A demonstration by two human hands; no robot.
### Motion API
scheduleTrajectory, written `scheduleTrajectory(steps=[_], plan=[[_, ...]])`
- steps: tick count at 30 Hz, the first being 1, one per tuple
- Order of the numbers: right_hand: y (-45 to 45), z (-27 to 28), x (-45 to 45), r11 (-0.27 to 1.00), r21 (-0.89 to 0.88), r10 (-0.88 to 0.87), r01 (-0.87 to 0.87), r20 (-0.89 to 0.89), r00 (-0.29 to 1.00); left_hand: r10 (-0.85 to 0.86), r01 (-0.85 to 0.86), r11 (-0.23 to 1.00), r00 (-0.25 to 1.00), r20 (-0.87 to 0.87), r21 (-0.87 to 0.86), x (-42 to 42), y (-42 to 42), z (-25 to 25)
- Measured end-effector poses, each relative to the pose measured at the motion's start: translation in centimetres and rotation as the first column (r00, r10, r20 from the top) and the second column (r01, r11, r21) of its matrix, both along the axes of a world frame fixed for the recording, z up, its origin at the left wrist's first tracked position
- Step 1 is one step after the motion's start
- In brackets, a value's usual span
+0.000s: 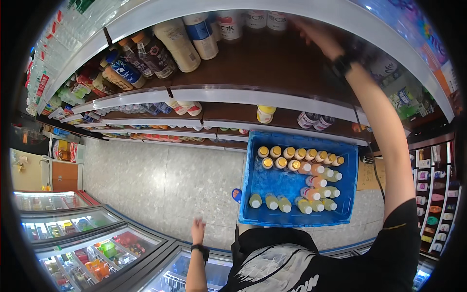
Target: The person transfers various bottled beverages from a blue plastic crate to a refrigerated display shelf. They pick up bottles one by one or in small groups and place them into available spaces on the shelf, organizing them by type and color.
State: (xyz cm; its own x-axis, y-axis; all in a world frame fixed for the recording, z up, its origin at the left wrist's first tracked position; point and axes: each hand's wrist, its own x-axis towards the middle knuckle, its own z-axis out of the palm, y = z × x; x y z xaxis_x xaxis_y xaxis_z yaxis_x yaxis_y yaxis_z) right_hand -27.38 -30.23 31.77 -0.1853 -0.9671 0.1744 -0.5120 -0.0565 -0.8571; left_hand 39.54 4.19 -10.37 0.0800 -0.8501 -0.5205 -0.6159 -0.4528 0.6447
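Note:
My right hand (315, 34) reaches up into a brown shelf and is blurred. White-labelled drink bottles (277, 20) stand just left of its fingers; whether it touches one I cannot tell. My left hand (198, 230) hangs low over the floor, holding nothing, its fingers blurred but apart. In front of my body is a blue plastic crate (277, 180). Yellow-capped bottles (289, 152) line its far side. Bottles of pale orange drink (313, 181) stand towards the right. White-capped bottles of greenish-yellow drink (271, 201) run along the near side and right end.
More drink bottles (157, 58) fill the shelf's left part. A white shelf edge (233, 95) juts out above the crate. Glass-topped freezers (98, 255) stand behind me on the left. A dark cord (375, 164) hangs beside my right arm, near a cardboard box (368, 175).

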Motion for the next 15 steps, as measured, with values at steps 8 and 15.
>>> scheduleTrajectory(steps=[8, 15], plan=[[-5.5, 1.8, -2.1, 0.992, 0.024, -0.123, 0.122, 0.075, 0.990, 0.536, -0.582, 0.506, 0.790, 0.297, 0.636, 15.6, 21.5, 3.8], [-3.5, 0.5, -2.4, 0.967, -0.107, -0.188, 0.230, 0.302, 0.934, 0.124, -0.065, 0.905, 0.986, -0.114, 0.420, 9.2, 11.6, 0.9]])
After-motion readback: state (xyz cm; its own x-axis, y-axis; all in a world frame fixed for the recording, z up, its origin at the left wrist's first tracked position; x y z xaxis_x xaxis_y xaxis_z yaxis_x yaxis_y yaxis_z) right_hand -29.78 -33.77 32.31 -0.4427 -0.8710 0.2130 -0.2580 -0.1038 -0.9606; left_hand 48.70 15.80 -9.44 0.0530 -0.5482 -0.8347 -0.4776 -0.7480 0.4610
